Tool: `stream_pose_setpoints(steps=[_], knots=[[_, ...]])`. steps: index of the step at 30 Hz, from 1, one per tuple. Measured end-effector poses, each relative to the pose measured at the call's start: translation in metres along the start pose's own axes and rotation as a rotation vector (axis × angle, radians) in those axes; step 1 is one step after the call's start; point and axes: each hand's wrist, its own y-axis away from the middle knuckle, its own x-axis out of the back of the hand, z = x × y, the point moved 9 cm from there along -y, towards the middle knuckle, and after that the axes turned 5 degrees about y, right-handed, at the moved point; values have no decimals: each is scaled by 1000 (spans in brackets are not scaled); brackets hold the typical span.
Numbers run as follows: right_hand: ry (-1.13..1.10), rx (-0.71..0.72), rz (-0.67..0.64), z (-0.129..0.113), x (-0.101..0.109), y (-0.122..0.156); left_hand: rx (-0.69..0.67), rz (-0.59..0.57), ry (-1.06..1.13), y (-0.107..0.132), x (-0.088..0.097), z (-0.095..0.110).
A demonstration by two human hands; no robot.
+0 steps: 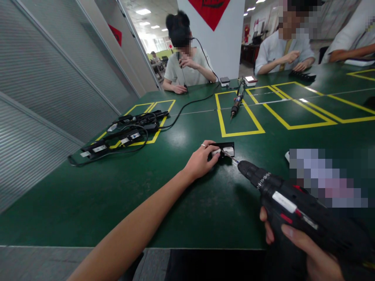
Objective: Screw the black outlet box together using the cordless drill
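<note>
My left hand (201, 159) reaches out over the green table (123, 195) and pinches the near end of a small black adapter (225, 150) with a white label, pressing it down on the table. A ring shows on one finger. My right hand (301, 249) is wrapped round the grip of a black cordless drill (281, 195) with red and white marks. The drill's bit points up and left and its tip touches the adapter's right end.
Several black adapters with tangled cables (123, 134) lie at the left by a yellow-marked box. A soldering iron (236, 106) lies further back in another yellow box. Three people sit on the far side of the table. A blurred patch (325, 175) covers the right.
</note>
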Motion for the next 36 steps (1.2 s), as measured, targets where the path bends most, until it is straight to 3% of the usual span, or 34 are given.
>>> stream_pose_setpoints(steps=[13, 22, 36], knots=[[17, -15, 36, -9, -3, -2, 10, -5, 12, 0, 2, 1], [-59, -25, -2, 7, -1, 0, 16, -6, 21, 0, 2, 1], [-44, 38, 55, -12, -5, -1, 13, -12, 22, 0, 1, 0]])
